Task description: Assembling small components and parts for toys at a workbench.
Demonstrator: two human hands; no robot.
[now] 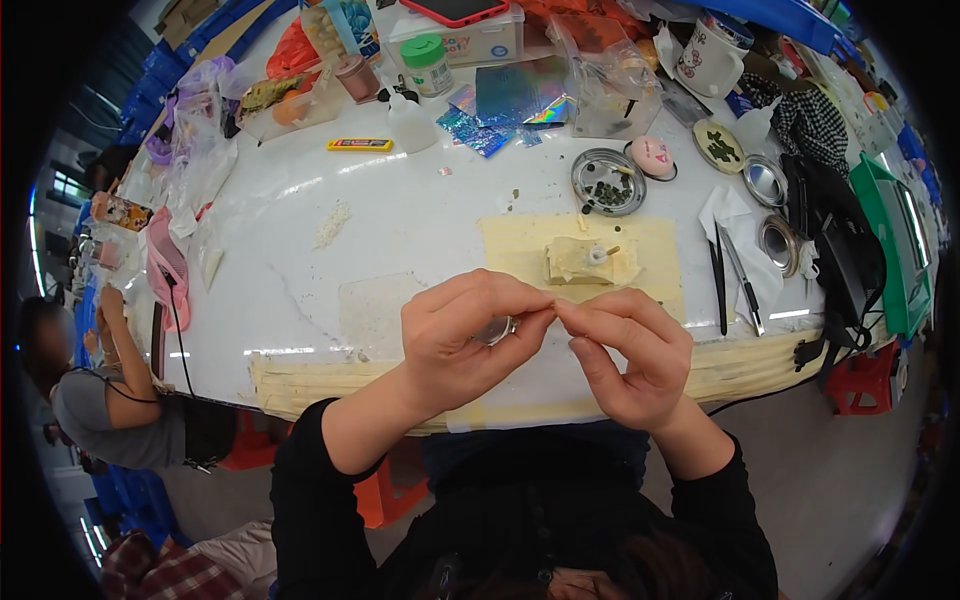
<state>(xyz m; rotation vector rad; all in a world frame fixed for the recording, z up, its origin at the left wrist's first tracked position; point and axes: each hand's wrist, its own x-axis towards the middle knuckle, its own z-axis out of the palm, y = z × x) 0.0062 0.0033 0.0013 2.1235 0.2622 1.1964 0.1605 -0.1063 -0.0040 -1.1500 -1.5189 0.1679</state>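
Observation:
My left hand (460,325) and my right hand (635,355) meet at their fingertips above the near edge of the table. Both are closed in a pinch; whatever sits between the fingertips is too small to make out. Through the loop of my left thumb and forefinger shows a small shiny round thing (495,330); I cannot tell if it is held or lies behind. Just beyond my hands, a block wrapped in cream tape (575,260) stands on a cream taped patch (510,235), with a short peg sticking up from it.
A round metal dish (608,205) holds small dark bits. To the right lie dark tweezers (718,280) and a craft knife (742,275) on white tissue. A yellow box (360,145), a green-lidded jar (427,65) and a mug (710,60) stand farther back. Another person (110,400) sits at left.

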